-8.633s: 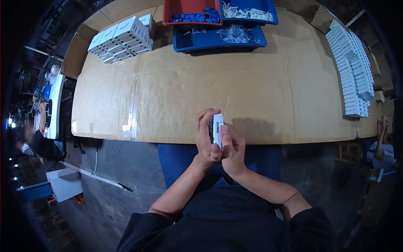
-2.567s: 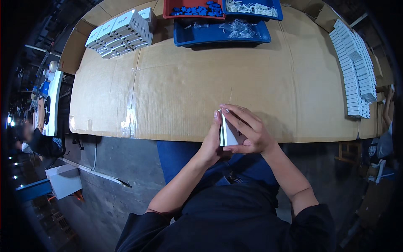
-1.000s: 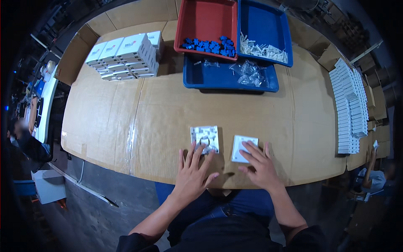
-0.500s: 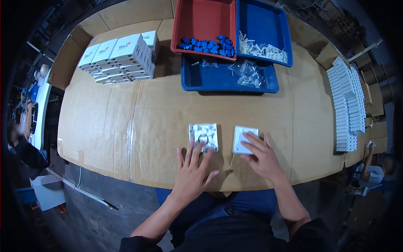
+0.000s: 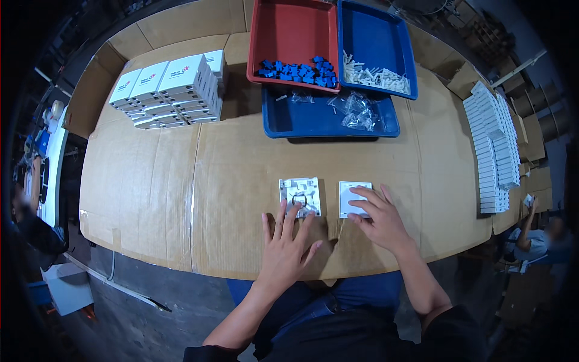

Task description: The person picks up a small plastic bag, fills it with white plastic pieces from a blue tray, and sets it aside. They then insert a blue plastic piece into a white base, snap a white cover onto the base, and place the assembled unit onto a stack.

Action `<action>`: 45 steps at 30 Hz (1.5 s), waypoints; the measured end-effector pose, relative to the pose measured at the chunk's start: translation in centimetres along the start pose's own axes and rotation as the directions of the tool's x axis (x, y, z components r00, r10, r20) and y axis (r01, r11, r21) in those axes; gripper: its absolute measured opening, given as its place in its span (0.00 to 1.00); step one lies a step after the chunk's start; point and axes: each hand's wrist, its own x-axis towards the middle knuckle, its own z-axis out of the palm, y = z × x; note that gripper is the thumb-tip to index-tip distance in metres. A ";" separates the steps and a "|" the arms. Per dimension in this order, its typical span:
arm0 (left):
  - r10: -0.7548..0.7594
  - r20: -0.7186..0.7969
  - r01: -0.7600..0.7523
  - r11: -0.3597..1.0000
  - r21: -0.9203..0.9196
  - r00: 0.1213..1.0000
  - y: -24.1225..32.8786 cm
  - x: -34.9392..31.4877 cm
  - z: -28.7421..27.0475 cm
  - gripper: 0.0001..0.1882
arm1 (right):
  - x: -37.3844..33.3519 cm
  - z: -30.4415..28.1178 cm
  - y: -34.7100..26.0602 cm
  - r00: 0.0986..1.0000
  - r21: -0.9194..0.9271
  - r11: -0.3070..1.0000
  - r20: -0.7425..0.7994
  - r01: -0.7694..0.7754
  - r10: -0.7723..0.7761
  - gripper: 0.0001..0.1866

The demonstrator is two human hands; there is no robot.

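At the near part of the cardboard-covered table [image 5: 235, 181]: patterned square [image 5: 301, 189] on the left, plain square [image 5: 347, 199] on the right, side by side with a gap!
Just changed: seconds ago a white piece was clasped by the table edge; now two squares lie flat, so the work looks laid out rather than held.
Left hand [image 5: 283, 256]: loose, fingers fanned over the patterned square's near part, gripping nothing.
Right hand [image 5: 386, 225]: relaxed too, fingertips over the plain square; pressing or just resting, can't tell.
Pointing: grey-mottled, dark-ringed face up on the left, smooth white face up on the right; side edges run away from the person, no clear long axis.
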 end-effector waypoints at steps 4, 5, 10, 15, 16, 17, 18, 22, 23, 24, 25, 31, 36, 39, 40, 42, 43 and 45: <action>-0.006 -0.024 0.005 1.000 -0.015 1.000 -0.3 0.1 0.2 0.32 | 2.8 -1.8 0.8 0.993 -0.042 0.995 -0.076 0.091 -0.094 0.11; 0.007 -0.040 -0.009 0.999 -0.052 0.999 -0.6 0.0 0.6 0.32 | 4.2 -2.6 1.4 0.992 -0.045 0.995 -0.082 0.091 -0.094 0.11; 0.002 -0.201 -0.037 0.985 -0.171 0.980 -1.0 -1.5 0.1 0.30 | 14.1 -5.0 5.5 0.934 -0.070 0.995 -0.356 -0.073 0.043 0.09; -0.061 -0.335 -0.063 0.936 -0.347 0.940 -1.5 -1.2 1.2 0.24 | 19.5 -4.5 9.8 0.954 -0.323 0.941 -0.298 -0.096 -0.005 0.11; -0.056 -0.339 -0.066 0.939 -0.336 0.939 -1.5 -1.2 1.1 0.24 | 20.2 -3.6 10.6 0.971 -0.341 0.934 -0.238 -0.106 0.023 0.11; -0.059 -0.354 -0.064 0.943 -0.326 0.933 -1.3 -1.2 1.1 0.23 | 20.6 -3.3 11.0 0.982 -0.362 0.925 -0.178 -0.118 0.056 0.10; -0.061 -0.369 -0.063 0.947 -0.315 0.927 -1.2 -1.1 1.0 0.22 | 21.1 -3.0 11.3 0.977 -0.344 0.927 -0.196 -0.150 0.085 0.10; -0.040 -0.374 -0.084 0.947 -0.309 0.926 -1.0 -0.9 1.3 0.21 | 20.9 -3.7 12.4 0.944 -0.235 0.954 -0.311 -0.185 0.107 0.10; -0.055 -0.386 -0.079 0.944 -0.322 0.921 -0.9 -1.0 1.4 0.20 | 20.4 -4.1 12.3 0.930 -0.082 0.983 -0.344 -0.165 0.127 0.10; -0.068 -0.398 -0.076 0.939 -0.335 0.915 -0.9 -1.0 1.4 0.19 | 19.7 -4.5 12.2 0.915 0.070 0.988 -0.375 -0.135 0.151 0.09; -0.061 -0.401 -0.081 0.941 -0.328 0.914 -0.9 -1.2 1.6 0.19 | 18.9 -4.6 12.3 0.912 0.073 0.989 -0.382 -0.132 0.150 0.09; -0.226 -0.416 -0.026 0.855 -0.518 0.881 -0.2 -1.1 1.7 0.15 | 9.2 -4.6 7.0 0.979 0.998 -0.056 -0.010 0.022 0.202 0.05; -0.313 -0.108 0.025 0.391 -0.920 0.944 7.2 2.9 0.5 0.14 | 1.9 -3.1 0.2 0.979 0.996 -0.024 -0.078 0.083 0.186 0.06; -0.292 -0.061 0.005 0.218 -0.976 0.954 9.8 4.4 1.1 0.13 | -0.2 -2.0 -1.3 0.963 0.986 0.118 -0.140 0.115 0.231 0.05; -0.311 -0.064 0.008 0.225 -0.974 0.948 10.7 4.6 1.0 0.11 | -0.9 -2.0 -1.5 0.956 0.979 0.173 -0.151 0.109 0.251 0.04; -0.318 -0.046 0.014 0.183 -0.983 0.947 10.7 4.2 1.7 0.10 | -1.9 -2.4 -2.2 0.950 0.970 0.216 -0.171 0.114 0.263 0.04; -0.317 -0.032 0.011 0.133 -0.991 0.948 10.8 4.0 2.1 0.09 | -2.2 -2.2 -1.8 0.948 0.971 0.210 -0.171 0.116 0.268 0.04; -0.363 -0.026 0.027 0.140 -0.990 0.931 11.2 3.7 2.5 0.08 | -2.3 -1.5 -1.0 0.947 0.975 0.184 -0.171 0.124 0.270 0.03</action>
